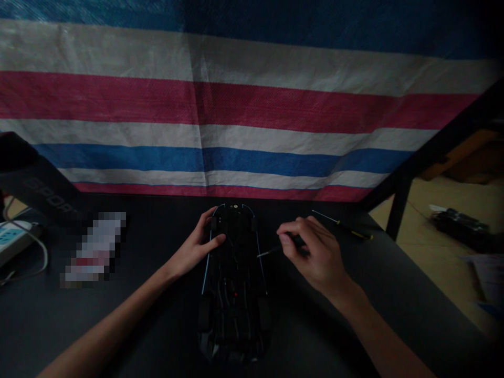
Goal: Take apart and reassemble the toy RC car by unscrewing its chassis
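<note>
A dark toy car (234, 283) lies upside down on the black table, its wheels and underside facing up. My left hand (202, 241) grips the car's left side near its far end, with the thumb over the underside. In my right hand (311, 252) is a screwdriver (268, 254), pinched by its dark handle. Its thin metal shaft points left, and the tip is at the car's right edge; I cannot tell whether they touch. Beyond my right hand a second screwdriver (346, 227), with a black and yellow handle, rests on the table.
A blurred-out phone-like object (96, 247) lies on the left of the table (157, 336). Farther left are a power strip (18, 241) with a cable and a dark item marked SPORT (47, 184). A striped sheet (236, 105) hangs behind. A black frame bar (433, 142) slants at right.
</note>
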`<state>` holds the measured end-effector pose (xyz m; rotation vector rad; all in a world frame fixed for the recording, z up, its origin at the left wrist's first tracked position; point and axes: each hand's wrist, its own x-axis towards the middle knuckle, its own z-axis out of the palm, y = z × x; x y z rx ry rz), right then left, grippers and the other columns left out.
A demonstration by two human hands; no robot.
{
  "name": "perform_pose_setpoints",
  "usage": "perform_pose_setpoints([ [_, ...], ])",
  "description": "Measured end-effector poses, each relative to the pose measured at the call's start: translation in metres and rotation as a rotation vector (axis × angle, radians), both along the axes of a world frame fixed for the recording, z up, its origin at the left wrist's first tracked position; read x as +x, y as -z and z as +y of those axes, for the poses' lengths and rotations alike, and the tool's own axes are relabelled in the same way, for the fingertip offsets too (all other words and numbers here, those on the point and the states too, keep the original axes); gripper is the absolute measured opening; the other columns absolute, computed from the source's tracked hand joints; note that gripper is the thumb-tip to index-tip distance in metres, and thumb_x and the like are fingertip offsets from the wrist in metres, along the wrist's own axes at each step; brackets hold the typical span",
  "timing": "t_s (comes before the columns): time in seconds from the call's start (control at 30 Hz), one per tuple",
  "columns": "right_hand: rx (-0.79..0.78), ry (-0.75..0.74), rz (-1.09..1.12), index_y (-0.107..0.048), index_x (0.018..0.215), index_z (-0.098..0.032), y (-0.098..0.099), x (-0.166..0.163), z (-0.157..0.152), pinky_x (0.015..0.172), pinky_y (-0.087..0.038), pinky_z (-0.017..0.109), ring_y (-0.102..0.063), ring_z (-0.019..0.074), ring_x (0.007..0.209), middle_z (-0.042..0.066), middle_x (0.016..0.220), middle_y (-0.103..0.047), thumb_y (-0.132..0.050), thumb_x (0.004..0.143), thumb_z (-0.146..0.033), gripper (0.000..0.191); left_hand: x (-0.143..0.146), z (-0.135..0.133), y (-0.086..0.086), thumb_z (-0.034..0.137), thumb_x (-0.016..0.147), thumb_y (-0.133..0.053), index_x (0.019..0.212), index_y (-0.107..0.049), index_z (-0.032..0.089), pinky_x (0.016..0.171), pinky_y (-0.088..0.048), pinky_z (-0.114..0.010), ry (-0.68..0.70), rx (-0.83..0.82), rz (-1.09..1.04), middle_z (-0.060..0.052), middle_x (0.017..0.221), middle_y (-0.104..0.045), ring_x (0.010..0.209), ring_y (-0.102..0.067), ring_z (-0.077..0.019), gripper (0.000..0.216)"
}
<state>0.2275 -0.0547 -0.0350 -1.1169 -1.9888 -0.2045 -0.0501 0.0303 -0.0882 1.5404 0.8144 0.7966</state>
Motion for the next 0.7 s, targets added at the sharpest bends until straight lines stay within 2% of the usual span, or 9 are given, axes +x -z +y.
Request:
perform_pose_setpoints([
  [0.07,-0.027,-0.013,0.027,-0.056,0.109,-0.027,-0.001,0.0,0.0,0.082,-0.053,0.037,-0.066,0.0181,0.079,0.0,0.093,-0.071,-0.057,0.1,-0.015,0.015,0.0,0.0,-0.001,0.046,0.098,-0.067,0.161,-0.03,0.032,0.127,-0.034,-0.055,-0.005,-0.001,-0.001,-0.011,0.163,-0.046,0.151,-0.044,-0.0344,0.074],
  [0.2,-0.062,-0.049,0.018,-0.053,0.122,-0.026,-0.002,0.001,0.0,0.099,-0.052,0.045,-0.068,0.0233,0.1,0.005,0.107,-0.071,-0.057,0.099,-0.017,0.025,0.001,0.0,0.0,0.047,0.097,-0.068,0.16,-0.031,0.031,0.126,-0.034,-0.056,-0.015,0.004,0.009,-0.011,0.16,-0.048,0.149,-0.046,-0.035,0.075],
  [0.37,-0.117,-0.04,0.019,-0.055,0.113,-0.028,-0.004,-0.001,0.002,0.088,-0.055,0.04,-0.066,0.0199,0.088,0.002,0.099,-0.069,-0.058,0.101,-0.018,0.015,-0.001,0.003,0.005,0.047,0.098,-0.068,0.162,-0.029,0.032,0.127,-0.034,-0.053,-0.008,0.009,0.005,-0.011,0.161,-0.047,0.151,-0.044,-0.0334,0.076],
  [0.53,-0.121,-0.088,-0.029,-0.053,0.121,-0.026,-0.012,-0.004,0.003,0.089,-0.054,0.042,-0.064,0.0235,0.095,0.005,0.101,-0.065,-0.055,0.095,-0.013,0.029,-0.002,0.003,0.004,0.048,0.099,-0.066,0.161,-0.028,0.032,0.127,-0.034,-0.052,0.009,0.016,0.01,-0.011,0.164,-0.044,0.152,-0.043,-0.0321,0.075],
  [0.63,-0.108,-0.072,-0.084,-0.054,0.114,-0.026,-0.017,-0.006,0.004,0.086,-0.055,0.042,-0.066,0.0226,0.09,0.004,0.1,-0.068,-0.055,0.099,-0.017,0.018,-0.001,0.003,0.004,0.048,0.098,-0.067,0.161,-0.028,0.031,0.127,-0.033,-0.053,0.014,0.024,0.002,-0.012,0.163,-0.045,0.152,-0.043,-0.0321,0.076],
  [0.7,-0.158,-0.076,-0.062,-0.054,0.111,-0.027,-0.021,-0.006,0.004,0.084,-0.057,0.04,-0.067,0.0209,0.088,0.004,0.102,-0.07,-0.057,0.102,-0.021,0.011,-0.001,0.003,0.004,0.048,0.098,-0.067,0.162,-0.028,0.03,0.127,-0.032,-0.053,0.0,0.038,0.016,-0.012,0.163,-0.046,0.152,-0.043,-0.0325,0.076],
])
